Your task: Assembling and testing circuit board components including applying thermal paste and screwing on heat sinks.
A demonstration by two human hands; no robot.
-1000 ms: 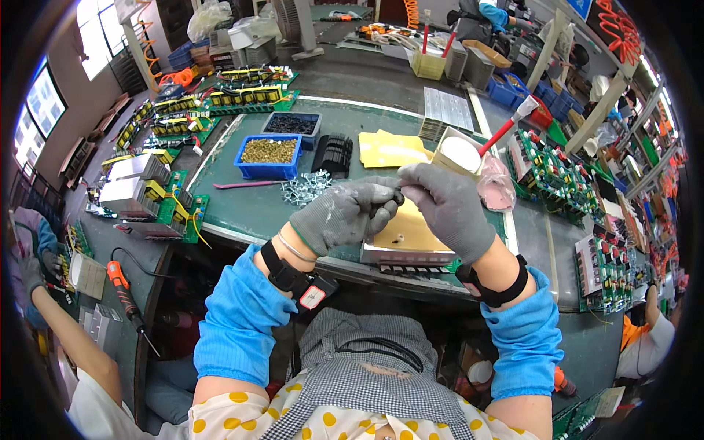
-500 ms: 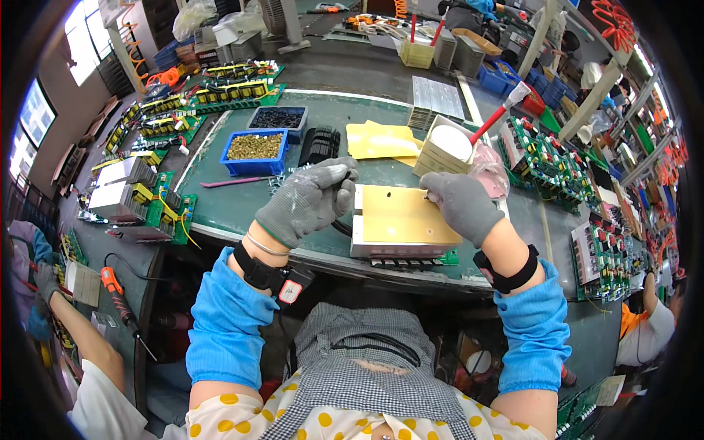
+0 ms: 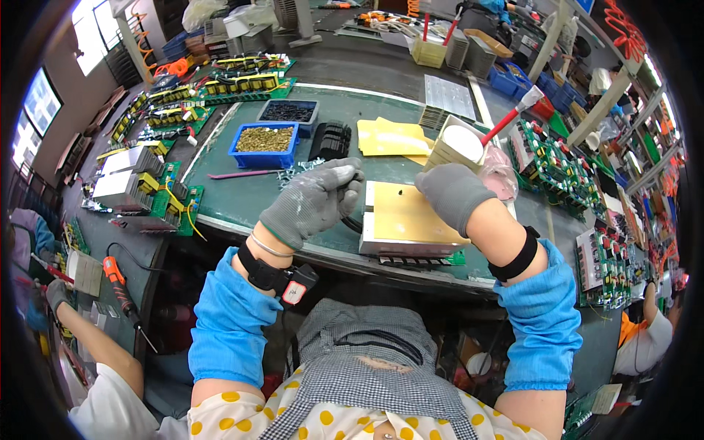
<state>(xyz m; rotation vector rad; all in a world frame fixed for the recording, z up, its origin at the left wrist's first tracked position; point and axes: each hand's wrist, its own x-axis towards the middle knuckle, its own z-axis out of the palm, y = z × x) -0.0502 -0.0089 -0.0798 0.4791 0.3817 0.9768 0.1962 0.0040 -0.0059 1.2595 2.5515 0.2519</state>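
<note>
My left hand, in a grey glove, is closed with its fingertips pinched together, just left of a metal heatsink block. Whatever lies between those fingertips is too small to make out. A yellow sheet covers the top of the block, with a small dark spot near its far edge. Over the far right corner of that sheet is my gloved right hand, its fingers curled down and mostly hidden by the back of the hand. Under the block, black parts and a green board edge show.
Beyond my left hand are a blue bin of brass-coloured pieces, a grey bin of black pieces and loose screws. Yellow sheets and a white pot with a red-handled brush stand farther back. Circuit boards line the right.
My right hand has turned so that its back covers its fingertips over the sheet's corner. My left hand stays pinched beside the block. The whole view has shifted slightly.
</note>
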